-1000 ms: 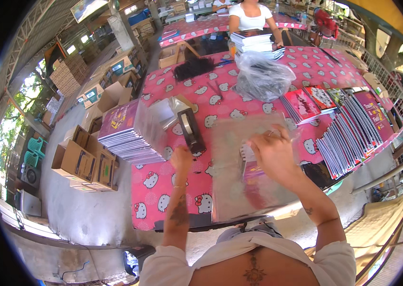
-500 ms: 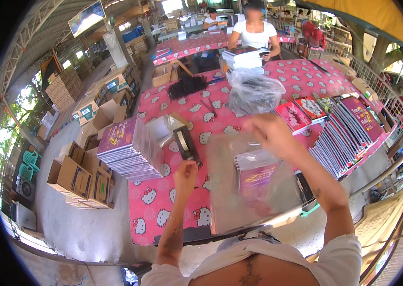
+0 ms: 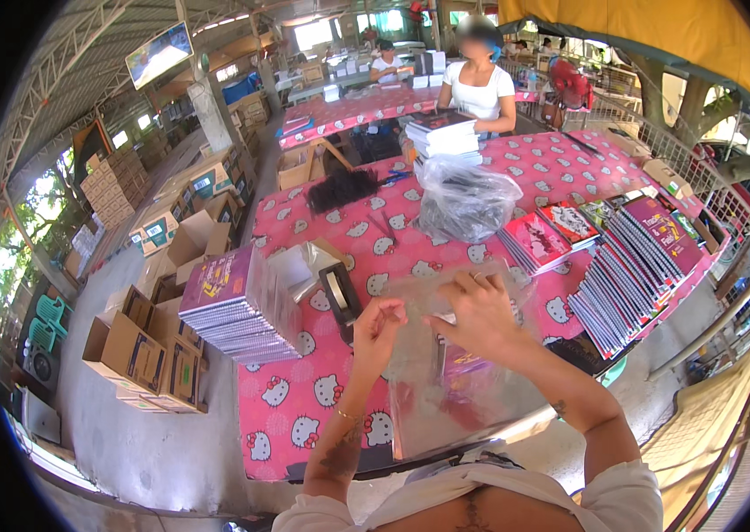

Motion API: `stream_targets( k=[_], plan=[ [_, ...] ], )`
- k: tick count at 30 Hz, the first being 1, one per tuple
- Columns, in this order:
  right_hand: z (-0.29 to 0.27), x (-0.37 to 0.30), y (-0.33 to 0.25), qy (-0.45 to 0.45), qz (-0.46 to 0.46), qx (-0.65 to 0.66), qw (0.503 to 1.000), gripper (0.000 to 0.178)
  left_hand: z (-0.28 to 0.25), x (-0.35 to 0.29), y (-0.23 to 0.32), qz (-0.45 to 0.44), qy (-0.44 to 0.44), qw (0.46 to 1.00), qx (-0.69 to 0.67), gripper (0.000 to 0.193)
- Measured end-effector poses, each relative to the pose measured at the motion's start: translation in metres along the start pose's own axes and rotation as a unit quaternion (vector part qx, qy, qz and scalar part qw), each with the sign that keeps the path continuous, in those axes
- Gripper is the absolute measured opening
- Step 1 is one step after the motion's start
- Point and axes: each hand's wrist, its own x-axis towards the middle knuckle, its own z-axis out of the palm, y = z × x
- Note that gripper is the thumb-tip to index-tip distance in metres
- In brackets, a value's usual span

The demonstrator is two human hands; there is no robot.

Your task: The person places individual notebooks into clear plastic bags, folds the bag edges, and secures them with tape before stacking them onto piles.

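Note:
My left hand is closed in a pinch beside the black tape dispenser; whatever its fingertips hold is too small to make out. To its right, my right hand is over a purple notebook, fingers bent and thumb apart from them. The notebook lies under clear plastic film on a clear sheet at the table's near edge. My right hand hides its upper part. On the left stands a tall stack of purple spiral notebooks.
A bundle of crumpled clear plastic lies mid-table. Rows of spiral notebooks and red booklets lie to the right. Across the pink table, a person stands by a stack of books. Cardboard boxes stand left.
My right hand has come down and nearer, over the notebook. My left hand has shifted right, away from the tape dispenser and toward my right hand. The person opposite has straightened up.

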Motion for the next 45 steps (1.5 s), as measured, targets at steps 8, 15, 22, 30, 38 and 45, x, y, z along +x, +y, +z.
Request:
stream_targets(
  k=[8, 15, 22, 30, 38, 45],
  plan=[
    [0.002, -0.010, 0.008, -0.037, -0.016, 0.063, 0.997, 0.023, 0.015, 0.017, 0.004, -0.018, -0.110, 0.992, 0.052, 0.024],
    [-0.020, -0.019, 0.026, -0.076, -0.082, 0.058, 0.992, 0.021, 0.015, 0.044, 0.019, 0.167, -0.181, 0.951, 0.186, 0.015],
    [-0.018, -0.087, 0.120, 0.083, 0.103, 0.306, 0.943, 0.041, 0.023, 0.043, 0.026, 0.160, -0.182, 0.939, 0.244, 0.014],
    [0.034, -0.084, 0.137, -0.143, -0.126, 0.182, 0.965, 0.058, 0.074, 0.055, 0.015, 0.196, -0.211, 0.888, 0.358, 0.014],
    [0.042, -0.080, 0.146, -0.198, -0.135, 0.211, 0.948, 0.049, 0.080, 0.063, -0.054, 0.240, -0.173, 0.898, 0.324, 0.018],
    [0.031, -0.066, 0.143, -0.231, -0.144, 0.221, 0.937, 0.060, 0.022, 0.055, 0.028, 0.039, -0.155, 0.967, 0.199, 0.017]
  ],
)
